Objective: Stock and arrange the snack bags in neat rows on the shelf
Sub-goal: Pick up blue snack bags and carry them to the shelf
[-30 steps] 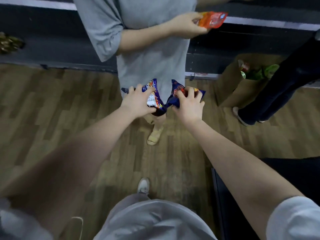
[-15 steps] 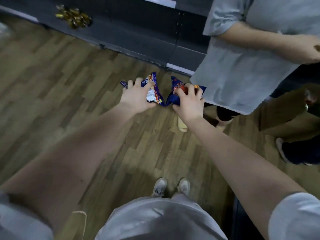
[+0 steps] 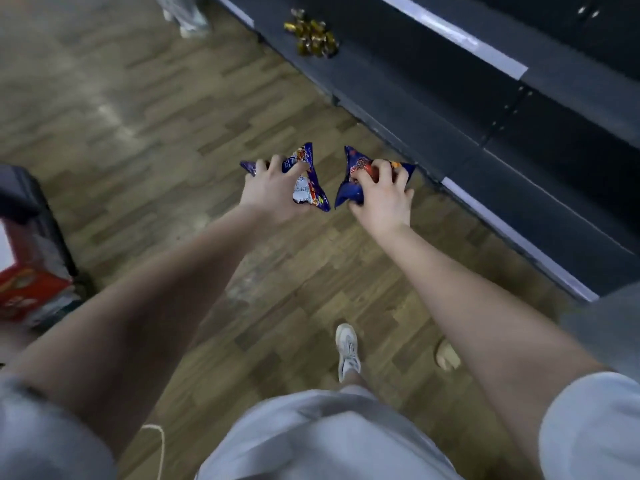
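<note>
We carry one snack bag in each hand. The left hand has its fingers curled over a blue bag, and the right hand grips a second blue bag, crumpling it. Both bags hang above the wooden floor, near the front edge of the low dark shelf but not on it. Taking two at once, we judge, saves a trip and lets us set them side by side as a row. Gold-wrapped sweets lie by the shelf's far front edge, so the stretch nearest our hands is likely where these go.
</note>
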